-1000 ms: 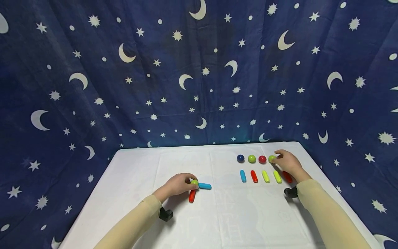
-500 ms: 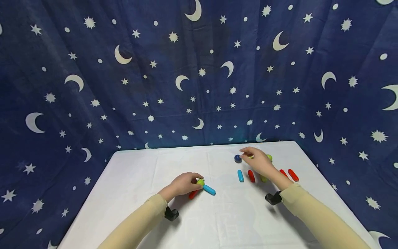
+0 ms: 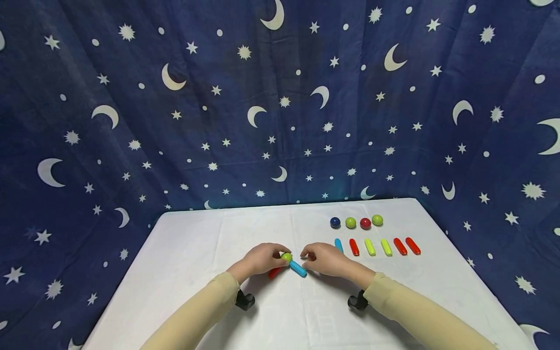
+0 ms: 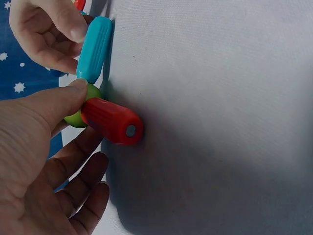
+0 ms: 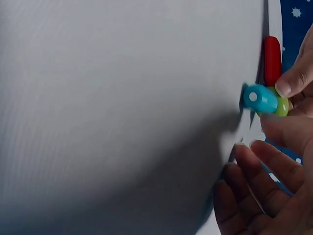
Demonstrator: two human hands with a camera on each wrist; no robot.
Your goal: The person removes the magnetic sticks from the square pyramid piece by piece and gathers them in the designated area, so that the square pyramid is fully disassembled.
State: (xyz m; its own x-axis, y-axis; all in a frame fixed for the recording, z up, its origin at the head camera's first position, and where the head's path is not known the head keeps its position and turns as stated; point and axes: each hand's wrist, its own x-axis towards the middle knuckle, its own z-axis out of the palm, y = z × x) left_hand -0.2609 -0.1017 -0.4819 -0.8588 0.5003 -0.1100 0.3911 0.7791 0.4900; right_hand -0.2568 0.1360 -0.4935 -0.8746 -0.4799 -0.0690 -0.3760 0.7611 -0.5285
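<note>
Thumb and forefinger of my left hand [image 3: 262, 259] pinch a green ball [image 3: 286, 257], low over the white table. Joined to that ball are a red rod [image 4: 112, 121], with a grey disc in its end, and a light blue rod [image 3: 298, 269]. In the head view the red rod is partly hidden under my left hand. My right hand [image 3: 328, 259] is just right of the blue rod, fingers loosely bent and thumb near the rod. Nothing shows between its fingers; the right wrist view shows its thumb close to the blue rod [image 5: 260, 98].
At the table's back right stand a dark blue ball [image 3: 335, 222], a green ball [image 3: 350, 222], a red ball [image 3: 365, 223] and another green one. Before them lie several rods: blue [image 3: 339, 244], partly behind my right hand, red [image 3: 354, 247], yellow [image 3: 370, 247]. A starry curtain [image 3: 280, 121] hangs behind.
From the green ball at the row's right end, my right hand has come left and nearer, beside the joined pieces. My left hand has shifted slightly right, and the held blue rod now slants toward me.
</note>
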